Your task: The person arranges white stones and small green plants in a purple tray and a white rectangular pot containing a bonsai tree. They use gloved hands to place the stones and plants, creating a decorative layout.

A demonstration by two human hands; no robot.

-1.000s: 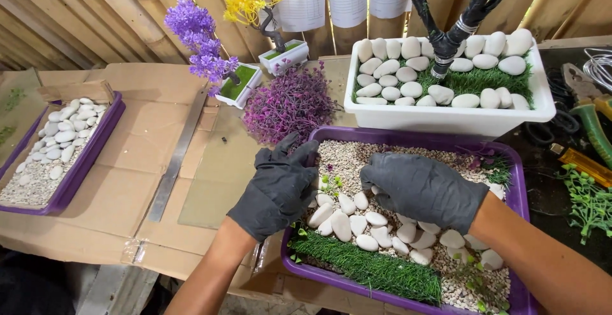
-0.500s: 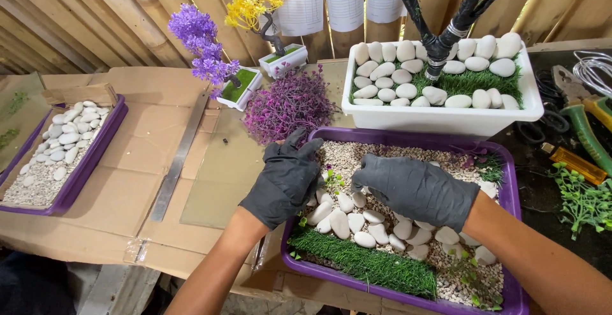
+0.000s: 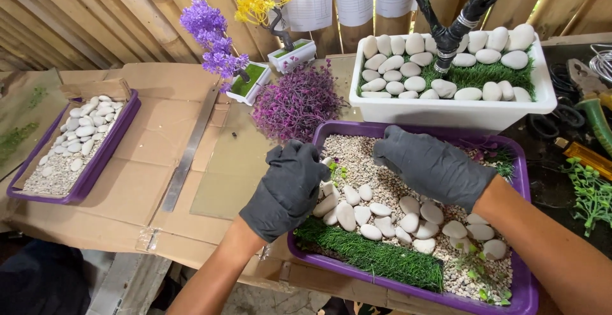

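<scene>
While gloved fingers (image 3: 299, 155) pinch, green sprig (image 3: 336, 173) adjoins.

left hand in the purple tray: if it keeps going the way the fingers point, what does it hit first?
The left hand points up and right over the purple tray. First contact is probably the small green sprig at its fingertips, then bare gravel. Height above the tray is unclear.

Soft, even daylight covers my worktop (image 3: 159, 162); shadows are faint and short beneath my gloved hands; no glare, only a dull sheen on the white stones (image 3: 382, 216); focus is sharp throughout, though straight lines bow slightly towards the far corners.
</scene>
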